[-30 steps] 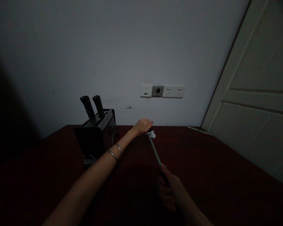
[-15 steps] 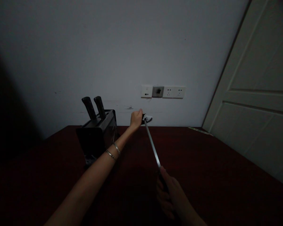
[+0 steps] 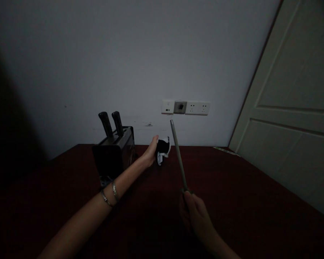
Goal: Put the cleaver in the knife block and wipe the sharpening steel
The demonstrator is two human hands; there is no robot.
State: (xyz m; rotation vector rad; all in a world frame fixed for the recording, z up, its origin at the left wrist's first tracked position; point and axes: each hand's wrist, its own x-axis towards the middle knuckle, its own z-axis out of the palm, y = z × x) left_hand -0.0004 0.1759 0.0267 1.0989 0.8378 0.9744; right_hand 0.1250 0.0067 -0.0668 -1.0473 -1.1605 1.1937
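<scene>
My right hand (image 3: 194, 214) is closed around the dark handle of a honing steel (image 3: 179, 156), whose grey rod points up and away from me. In my left hand (image 3: 151, 151) is a bunched black and white cloth (image 3: 163, 147), just left of the rod and apart from it. Fingers of that hand are partly hidden behind the cloth. To the left of my left hand stands a dark knife block (image 3: 125, 138) with two black-handled knives (image 3: 106, 124) in its top slots.
The dark red table (image 3: 232, 187) runs back to a pale wall (image 3: 124, 64). Wall sockets (image 3: 197, 108) sit above its far edge. A panelled door (image 3: 294, 122) rises at the right, and a thin flat strip (image 3: 226, 151) lies near the far right edge.
The cloth has come off the far end of the honing steel, baring the tip. My left hand has moved down and left with the cloth; the rod stands more upright.
</scene>
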